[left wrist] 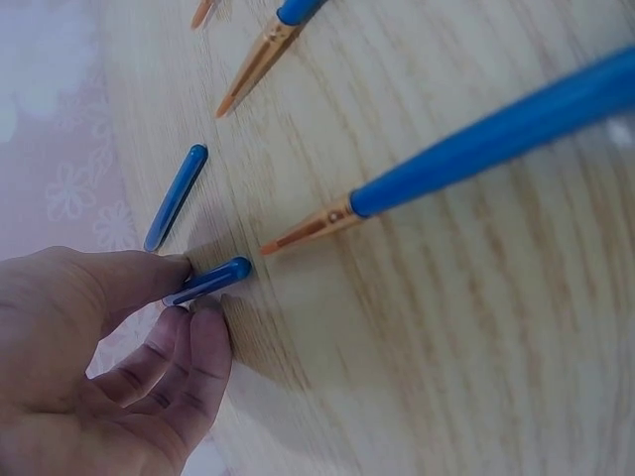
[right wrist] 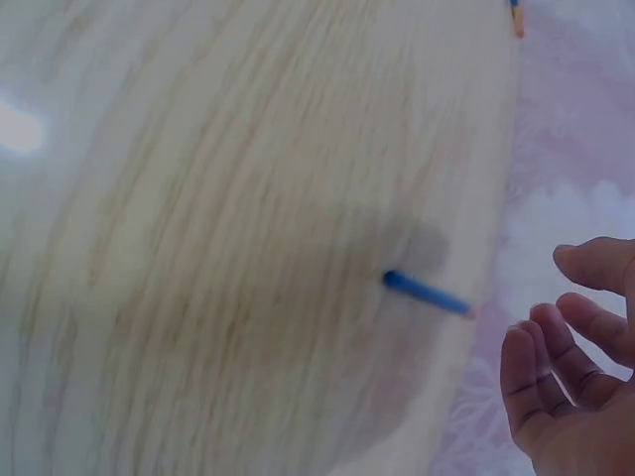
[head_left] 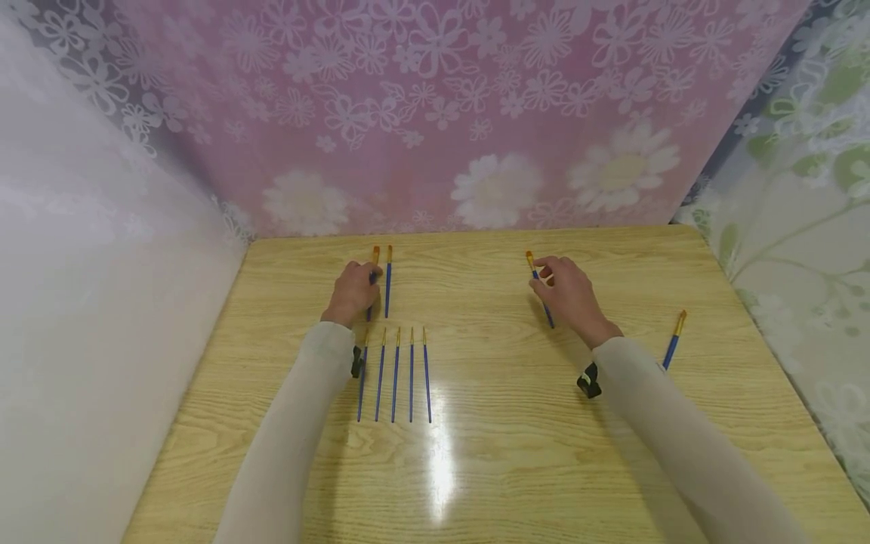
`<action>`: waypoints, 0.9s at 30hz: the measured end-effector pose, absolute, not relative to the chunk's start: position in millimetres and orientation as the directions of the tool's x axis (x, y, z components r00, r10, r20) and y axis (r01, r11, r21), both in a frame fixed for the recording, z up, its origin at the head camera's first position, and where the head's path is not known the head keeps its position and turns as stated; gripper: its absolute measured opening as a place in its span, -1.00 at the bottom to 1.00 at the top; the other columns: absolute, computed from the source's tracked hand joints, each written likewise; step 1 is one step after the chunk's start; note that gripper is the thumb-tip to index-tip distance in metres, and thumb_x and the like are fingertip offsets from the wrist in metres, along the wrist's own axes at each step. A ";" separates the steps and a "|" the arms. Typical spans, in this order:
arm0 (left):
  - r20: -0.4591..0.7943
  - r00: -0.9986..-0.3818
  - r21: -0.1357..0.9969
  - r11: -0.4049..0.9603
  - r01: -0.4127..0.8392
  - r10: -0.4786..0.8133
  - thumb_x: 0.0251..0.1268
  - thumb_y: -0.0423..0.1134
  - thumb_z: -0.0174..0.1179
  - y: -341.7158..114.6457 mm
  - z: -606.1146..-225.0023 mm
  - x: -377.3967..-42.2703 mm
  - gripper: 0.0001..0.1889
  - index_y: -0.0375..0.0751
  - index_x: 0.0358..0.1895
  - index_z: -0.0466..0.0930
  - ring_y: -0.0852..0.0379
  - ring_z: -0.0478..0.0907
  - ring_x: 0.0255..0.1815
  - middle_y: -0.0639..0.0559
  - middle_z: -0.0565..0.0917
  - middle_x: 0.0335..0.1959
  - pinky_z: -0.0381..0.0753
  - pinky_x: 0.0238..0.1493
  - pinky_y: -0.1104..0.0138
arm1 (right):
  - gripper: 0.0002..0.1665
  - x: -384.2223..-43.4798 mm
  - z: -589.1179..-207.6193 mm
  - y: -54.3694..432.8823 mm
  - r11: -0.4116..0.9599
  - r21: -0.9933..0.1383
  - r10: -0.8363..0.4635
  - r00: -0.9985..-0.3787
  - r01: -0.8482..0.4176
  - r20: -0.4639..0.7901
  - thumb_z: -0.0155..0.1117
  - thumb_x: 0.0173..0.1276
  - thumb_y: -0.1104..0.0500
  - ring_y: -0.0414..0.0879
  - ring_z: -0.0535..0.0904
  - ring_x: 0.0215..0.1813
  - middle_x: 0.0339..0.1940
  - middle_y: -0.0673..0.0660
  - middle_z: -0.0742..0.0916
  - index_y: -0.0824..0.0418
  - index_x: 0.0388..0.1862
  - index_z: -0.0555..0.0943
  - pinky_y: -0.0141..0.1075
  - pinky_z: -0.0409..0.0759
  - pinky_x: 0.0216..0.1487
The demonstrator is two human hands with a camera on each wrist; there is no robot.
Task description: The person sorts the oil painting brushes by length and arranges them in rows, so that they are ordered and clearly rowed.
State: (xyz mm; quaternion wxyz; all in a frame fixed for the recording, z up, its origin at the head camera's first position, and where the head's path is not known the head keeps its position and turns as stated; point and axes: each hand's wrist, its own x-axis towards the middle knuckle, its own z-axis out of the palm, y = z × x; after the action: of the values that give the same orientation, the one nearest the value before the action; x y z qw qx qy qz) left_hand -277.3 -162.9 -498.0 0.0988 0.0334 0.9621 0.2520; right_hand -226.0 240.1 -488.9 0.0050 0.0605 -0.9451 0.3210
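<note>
I see five thin brushes (head_left: pixel 396 378) in a row on the wooden table (head_left: pixel 503 453), on the near side of the left hand (head_left: pixel 352 291). A lone brush (head_left: pixel 674 342) peeks past the sleeve (head_left: pixel 652 408), to the right of the right hand (head_left: pixel 571 296). The left hand pinches a blue brush (left wrist: pixel 213 281). A second brush (head_left: pixel 388 285) lies just right of it. The right hand's thumb and fingers are apart, near another blue-handled brush (right wrist: pixel 430 295). Past both hands I see pink flowery cloth (head_left: pixel 408 162).
</note>
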 end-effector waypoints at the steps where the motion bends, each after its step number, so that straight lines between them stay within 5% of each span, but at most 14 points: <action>1: -0.172 -0.979 0.490 0.872 0.015 0.113 0.73 -0.30 0.10 -162.9 -498.0 -277.3 -0.57 -0.20 0.53 0.53 -0.25 0.60 0.18 -0.35 0.43 0.47 0.64 0.24 -0.09 | -0.42 -227.9 -490.6 241.8 0.784 -0.611 -0.109 -0.993 -0.111 0.041 0.24 0.70 0.13 0.36 0.63 0.22 0.22 0.42 0.63 0.36 0.56 0.48 0.30 0.58 0.25; 14: -0.172 -0.979 0.482 0.876 0.013 0.110 0.73 -0.31 0.09 -162.1 -499.2 -277.9 -0.57 -0.18 0.53 0.53 -0.23 0.61 0.12 -0.35 0.43 0.45 0.64 0.14 -0.06 | -0.26 -234.0 -508.6 253.6 0.782 -0.622 -0.077 -0.996 -0.027 -0.054 0.32 0.65 0.09 0.40 0.58 0.25 0.26 0.52 0.61 0.50 0.60 0.40 0.33 0.54 0.32; 27: -0.181 -0.978 0.486 0.874 0.004 0.105 0.74 -0.29 0.10 -164.0 -498.9 -278.1 -0.57 -0.15 0.54 0.52 -0.24 0.60 0.18 -0.33 0.40 0.50 0.63 0.24 -0.09 | -0.49 -238.1 -516.7 249.8 0.808 -0.588 -0.084 -0.995 -0.040 -0.049 0.28 0.66 0.23 0.37 0.61 0.21 0.17 0.46 0.68 0.45 0.46 0.58 0.29 0.58 0.25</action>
State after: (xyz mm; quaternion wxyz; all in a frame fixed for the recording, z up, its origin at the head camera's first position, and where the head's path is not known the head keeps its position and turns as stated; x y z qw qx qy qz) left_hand -278.1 -164.0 -498.9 0.1014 0.0283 0.9626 0.2496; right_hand -238.1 249.8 -516.7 -0.0364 0.0326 -0.9501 0.3082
